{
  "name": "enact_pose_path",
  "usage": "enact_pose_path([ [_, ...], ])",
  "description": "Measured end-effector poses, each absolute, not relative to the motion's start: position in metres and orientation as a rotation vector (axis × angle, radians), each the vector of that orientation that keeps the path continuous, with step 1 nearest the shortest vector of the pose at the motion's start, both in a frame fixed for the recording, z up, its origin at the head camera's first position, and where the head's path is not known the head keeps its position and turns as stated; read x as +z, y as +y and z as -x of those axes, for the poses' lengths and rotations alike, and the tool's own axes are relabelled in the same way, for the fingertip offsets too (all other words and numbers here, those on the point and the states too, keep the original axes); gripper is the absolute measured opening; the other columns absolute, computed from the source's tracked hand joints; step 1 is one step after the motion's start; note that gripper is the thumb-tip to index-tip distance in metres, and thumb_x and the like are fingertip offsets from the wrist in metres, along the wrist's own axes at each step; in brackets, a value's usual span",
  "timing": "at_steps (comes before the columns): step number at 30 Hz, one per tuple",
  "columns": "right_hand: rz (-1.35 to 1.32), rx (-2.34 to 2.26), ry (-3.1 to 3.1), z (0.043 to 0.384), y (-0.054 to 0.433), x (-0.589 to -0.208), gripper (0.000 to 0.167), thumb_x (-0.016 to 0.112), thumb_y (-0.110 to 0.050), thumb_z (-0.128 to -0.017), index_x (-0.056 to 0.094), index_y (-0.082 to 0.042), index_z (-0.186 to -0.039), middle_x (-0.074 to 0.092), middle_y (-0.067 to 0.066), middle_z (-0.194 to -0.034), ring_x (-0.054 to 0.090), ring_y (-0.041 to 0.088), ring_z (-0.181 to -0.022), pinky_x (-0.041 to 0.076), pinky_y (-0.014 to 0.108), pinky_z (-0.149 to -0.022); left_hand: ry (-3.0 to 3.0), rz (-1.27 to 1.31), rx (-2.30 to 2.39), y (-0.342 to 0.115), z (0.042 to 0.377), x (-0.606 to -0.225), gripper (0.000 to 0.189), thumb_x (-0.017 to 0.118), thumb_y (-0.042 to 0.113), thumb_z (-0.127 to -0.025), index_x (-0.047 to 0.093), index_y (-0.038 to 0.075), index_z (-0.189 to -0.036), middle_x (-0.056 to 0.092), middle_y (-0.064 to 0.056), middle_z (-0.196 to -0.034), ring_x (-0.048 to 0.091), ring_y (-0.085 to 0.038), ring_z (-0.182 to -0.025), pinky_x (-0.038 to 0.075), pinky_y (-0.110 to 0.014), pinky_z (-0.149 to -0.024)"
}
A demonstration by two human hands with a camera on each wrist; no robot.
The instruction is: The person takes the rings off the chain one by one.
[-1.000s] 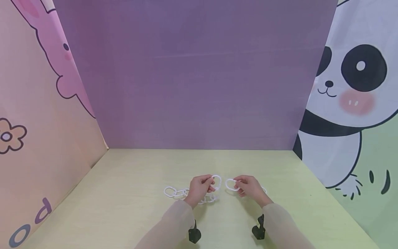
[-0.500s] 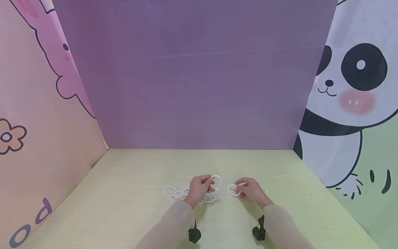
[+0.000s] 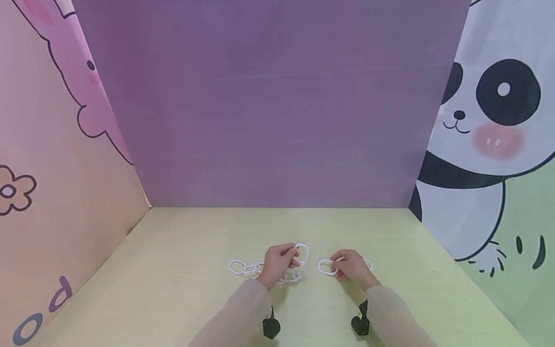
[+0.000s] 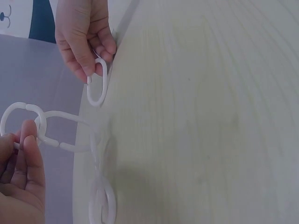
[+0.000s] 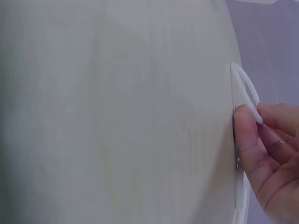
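Note:
My left hand (image 3: 277, 262) pinches one oval white plastic chain link (image 3: 307, 255) between thumb and fingers, holding it up above the table. From it more joined links of the chain (image 4: 70, 148) hang down to the tabletop, and part of the chain (image 3: 244, 268) lies behind and left of the hand. My right hand (image 3: 352, 265) pinches a separate white link (image 3: 321, 270) low over the table, its tip angled down onto the surface in the right wrist view. Another white piece (image 3: 369, 264) shows just beyond the right hand, mostly hidden by it. A gap separates the two held links.
The pale wooden table (image 3: 186, 299) ends at a purple back panel (image 3: 277, 120). Printed side walls stand at left (image 3: 65, 193) and right (image 3: 477, 217). Small black blocks hang at the left wrist (image 3: 271, 328) and right wrist (image 3: 360, 325).
My right hand has lowered its link toward the table and shifted slightly right, loosening and resetting its fingers on it. The left hand and its chain have stayed put.

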State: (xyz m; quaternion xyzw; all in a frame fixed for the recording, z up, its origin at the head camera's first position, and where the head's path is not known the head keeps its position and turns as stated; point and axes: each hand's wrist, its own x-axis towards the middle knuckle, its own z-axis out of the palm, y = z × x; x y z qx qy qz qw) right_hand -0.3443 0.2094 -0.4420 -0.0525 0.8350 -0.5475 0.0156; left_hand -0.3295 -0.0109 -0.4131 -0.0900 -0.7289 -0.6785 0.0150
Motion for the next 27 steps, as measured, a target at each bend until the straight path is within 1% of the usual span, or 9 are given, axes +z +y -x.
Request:
enact_pose_path([
  [3,0.188,-1.693,2.597,0.347,0.212,-0.445,0.004,0.060,0.007,-0.082,0.059,0.007,-0.086,0.061,0.012,-0.067,0.060,0.019,-0.053,0.053,0.030,-0.050,-2.276,0.291,-2.108,-0.011,0.332,-0.417,0.026,0.058,0.008,-0.091,0.061,-0.009,-0.110,0.064,-0.015,-0.087,0.059,-0.008,-0.059,0.049,-0.019,-0.056],
  [6,0.121,-1.648,2.631,0.347,0.209,-0.444,0.004,0.061,0.007,-0.081,0.062,0.006,-0.085,0.061,0.010,-0.069,0.059,0.017,-0.053,0.052,0.029,-0.050,-2.281,0.295,-2.117,-0.011,0.333,-0.417,0.025,0.057,0.008,-0.091,0.061,-0.009,-0.110,0.064,-0.018,-0.089,0.059,-0.008,-0.059,0.049,-0.019,-0.057],
  [7,0.053,-1.611,2.657,0.346,0.207,-0.443,0.006,0.062,0.007,-0.081,0.062,0.007,-0.086,0.061,0.011,-0.069,0.059,0.018,-0.053,0.053,0.030,-0.051,-2.283,0.298,-2.115,-0.011,0.333,-0.417,0.024,0.057,0.007,-0.092,0.062,-0.008,-0.110,0.064,-0.018,-0.090,0.059,-0.008,-0.059,0.049,-0.019,-0.057],
  [11,-0.005,-1.537,2.726,0.345,0.203,-0.442,0.006,0.064,0.006,-0.080,0.064,0.009,-0.085,0.060,0.009,-0.066,0.056,0.014,-0.050,0.051,0.027,-0.049,-2.283,0.293,-2.125,-0.012,0.334,-0.416,0.023,0.056,0.007,-0.092,0.063,-0.006,-0.109,0.064,-0.019,-0.091,0.059,-0.008,-0.060,0.049,-0.020,-0.059],
  [16,0.029,-1.477,2.781,0.345,0.202,-0.442,0.004,0.064,0.007,-0.079,0.064,0.009,-0.081,0.059,0.008,-0.062,0.055,0.013,-0.047,0.050,0.025,-0.046,-2.276,0.292,-2.136,-0.012,0.335,-0.418,0.025,0.057,0.008,-0.092,0.062,-0.007,-0.111,0.064,-0.015,-0.088,0.060,-0.009,-0.060,0.050,-0.020,-0.058],
  [23,0.047,-1.435,2.809,0.344,0.201,-0.442,0.004,0.065,0.007,-0.076,0.062,0.008,-0.078,0.057,0.007,-0.061,0.052,0.012,-0.046,0.049,0.024,-0.045,-2.275,0.287,-2.127,-0.011,0.334,-0.418,0.021,0.058,0.008,-0.091,0.064,-0.004,-0.107,0.063,-0.006,-0.081,0.060,-0.010,-0.060,0.050,-0.021,-0.058],
  [27,0.055,-1.436,2.809,0.343,0.200,-0.441,0.004,0.065,0.008,-0.075,0.062,0.008,-0.078,0.057,0.008,-0.061,0.052,0.012,-0.045,0.048,0.024,-0.044,-2.279,0.279,-2.128,-0.011,0.334,-0.417,0.020,0.058,0.007,-0.091,0.065,-0.004,-0.106,0.063,-0.005,-0.080,0.060,-0.009,-0.059,0.050,-0.021,-0.058],
])
